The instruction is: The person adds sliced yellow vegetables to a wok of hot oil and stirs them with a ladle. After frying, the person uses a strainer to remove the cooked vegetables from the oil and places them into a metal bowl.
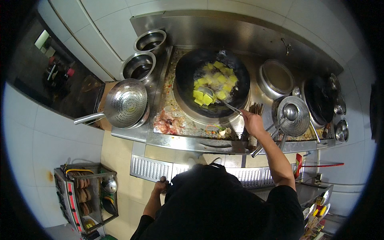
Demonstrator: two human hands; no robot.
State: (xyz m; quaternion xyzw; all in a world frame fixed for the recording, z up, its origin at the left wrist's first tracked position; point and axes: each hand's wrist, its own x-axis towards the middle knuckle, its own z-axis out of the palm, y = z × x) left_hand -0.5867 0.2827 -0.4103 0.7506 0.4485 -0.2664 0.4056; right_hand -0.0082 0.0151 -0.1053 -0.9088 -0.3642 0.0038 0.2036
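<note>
My right hand [253, 122] is closed on the handle of a metal ladle [206, 91], whose bowl lies among yellow-green square pieces of food [222, 78] in bubbling liquid. These are in a large black wok [183, 69] on the stove. My left hand [161, 186] is low beside my body, well away from the stove, with its fingers curled around something dark that I cannot make out. A perforated metal strainer [126, 103] rests on a bowl left of the wok.
Two steel bowls [138, 67] stand back left. Food scraps [169, 121] lie at the stove's front left. On the right are a lidded pot [277, 76], a bamboo wok brush [253, 142], another strainer [288, 127] with a ladle, and a second wok [318, 100].
</note>
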